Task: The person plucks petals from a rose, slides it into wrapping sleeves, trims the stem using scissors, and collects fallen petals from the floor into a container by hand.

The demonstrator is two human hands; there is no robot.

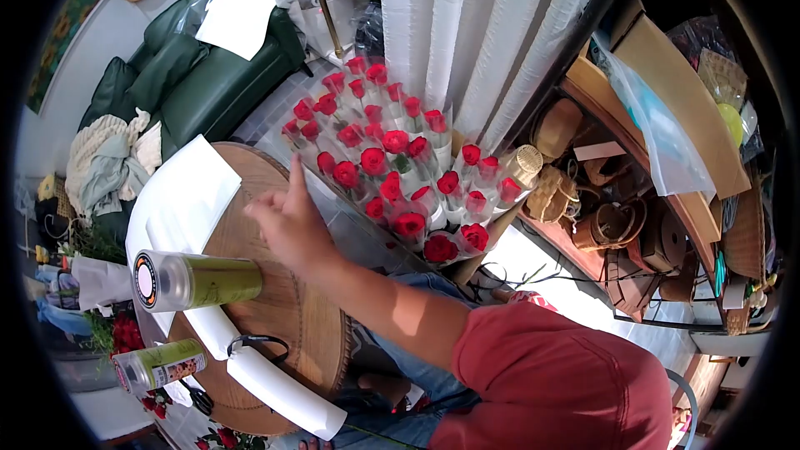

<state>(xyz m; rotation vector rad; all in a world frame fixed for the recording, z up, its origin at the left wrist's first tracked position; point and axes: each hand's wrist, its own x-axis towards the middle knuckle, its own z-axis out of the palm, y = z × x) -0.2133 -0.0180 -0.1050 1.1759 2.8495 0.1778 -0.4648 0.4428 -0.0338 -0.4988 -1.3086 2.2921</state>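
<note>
My right hand (pixel 287 221) is raised over the round wooden table (pixel 250 167), with the index finger stretched out and the thumb apart. Nothing shows in it. Just beyond the fingertip stands a crowd of red roses (pixel 372 162), many in clear sleeves. Of my left hand (pixel 313 444), only some fingertips show at the bottom edge, so its grip is hidden. White paper sheets (pixel 187 196) lie on the table beside a green can (pixel 221 282) and a white paper roll (pixel 283 392). A black strap (pixel 267 342) rests near the roll.
A second green can (pixel 175 364) and black scissors (pixel 200 398) are at the table's near left. A green sofa (pixel 233 75) stands behind. Shelves (pixel 575 250) with baskets (pixel 612 221) fill the right side. White curtains (pixel 492 33) hang behind the roses.
</note>
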